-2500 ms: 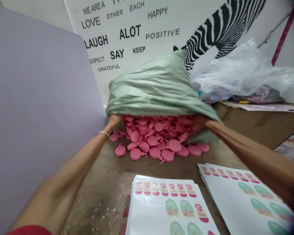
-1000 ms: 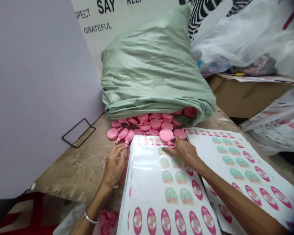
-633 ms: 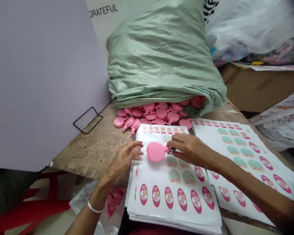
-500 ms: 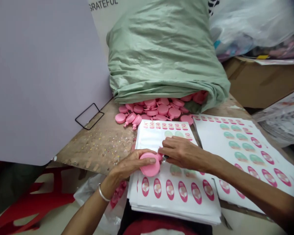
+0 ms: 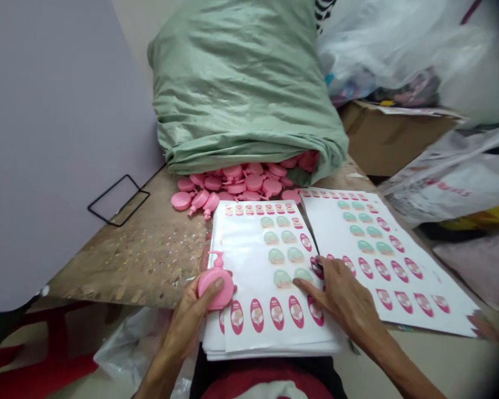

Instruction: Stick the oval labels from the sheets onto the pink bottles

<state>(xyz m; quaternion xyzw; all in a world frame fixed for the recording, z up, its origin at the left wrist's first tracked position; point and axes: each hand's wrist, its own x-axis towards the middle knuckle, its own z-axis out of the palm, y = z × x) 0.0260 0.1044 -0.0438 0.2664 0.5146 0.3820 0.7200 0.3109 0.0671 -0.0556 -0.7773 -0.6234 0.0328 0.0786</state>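
My left hand (image 5: 191,310) grips a flat, round pink pump bottle (image 5: 217,288), thumb across its face and pump head upward, over the left edge of a stack of sticker sheets (image 5: 245,266). The top sheet carries green dome stickers (image 5: 276,256) and pink oval stickers (image 5: 276,314); its left middle part is blank. On the right side of this sheet rests my right hand (image 5: 341,293), thumb and forefinger apart. A small dark metal tool (image 5: 318,266) shows by its forefinger; its kind is unclear and the hand hides most of it.
Several pink pump bottles (image 5: 241,184) spill from a green cloth sack (image 5: 245,94) at the back. More sticker sheets (image 5: 399,233) lie on the right. A black wire frame (image 5: 118,200) juts from the pale panel (image 5: 62,138) at left. A cardboard box (image 5: 399,136) stands back right.
My hands have moved apart. The left has drawn the bottle leftward and turned its pump head upward; the right has left the pump and come down on the sheet's right side. The view has shifted.
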